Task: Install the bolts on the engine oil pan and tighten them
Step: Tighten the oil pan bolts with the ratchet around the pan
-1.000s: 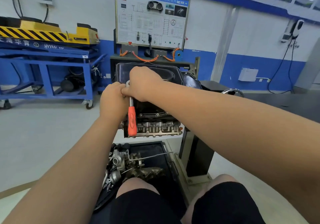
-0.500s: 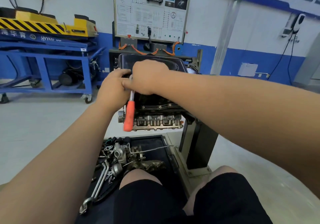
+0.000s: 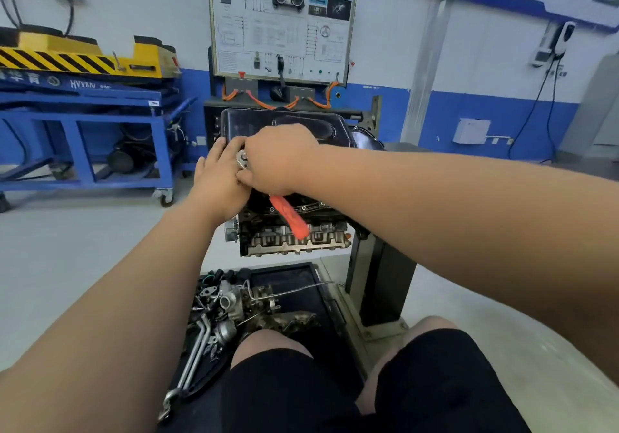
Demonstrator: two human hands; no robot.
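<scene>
While the right hand (image 3: 278,159) grips it, the ratchet (image 3: 290,216) swung rightward.

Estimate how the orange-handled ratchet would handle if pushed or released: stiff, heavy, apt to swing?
Probably stiff: the ratchet runs straight from its metal head to the orange grip. Likely heavy for its size, looking mostly metal. Its handle hangs past the right hand, so it may swing or drop if released.

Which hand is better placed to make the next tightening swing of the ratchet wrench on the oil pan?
Probably the right. The right hand grips the ratchet wrench just below its head. The left hand lies with straight fingers beside the head, at the oil pan edge, only steadying.
</scene>
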